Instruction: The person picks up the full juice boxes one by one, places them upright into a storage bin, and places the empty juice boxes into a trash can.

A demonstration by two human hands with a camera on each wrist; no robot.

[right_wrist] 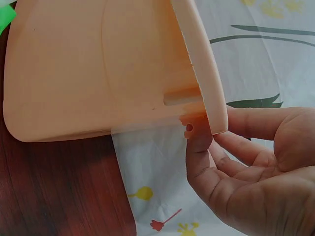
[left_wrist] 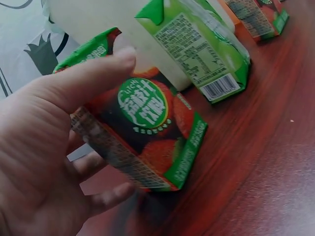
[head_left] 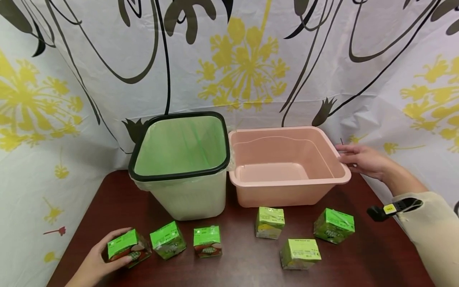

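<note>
At the front left of the table, my left hand [head_left: 102, 255] holds a green-topped litchi drink carton [head_left: 123, 244]. The left wrist view shows the thumb across the carton [left_wrist: 147, 110] and the other fingers on its far side, partly hidden. My right hand [head_left: 369, 161] is at the right rim of a pink plastic basin [head_left: 287, 195]. In the right wrist view its fingers [right_wrist: 199, 167] are curled at the rim, one reaching up beneath it. Beside the held carton stand a light green carton [head_left: 167, 240] and another dark-fronted carton [head_left: 207, 241].
A bin [head_left: 190, 195] with a black rim and pale green inside stands left of the basin. In front of the basin are two yellow-green cartons [head_left: 270, 223] [head_left: 300, 254] and a bright green carton [head_left: 334, 226]. A patterned cloth [head_left: 247, 91] hangs behind the dark red table [head_left: 247, 263].
</note>
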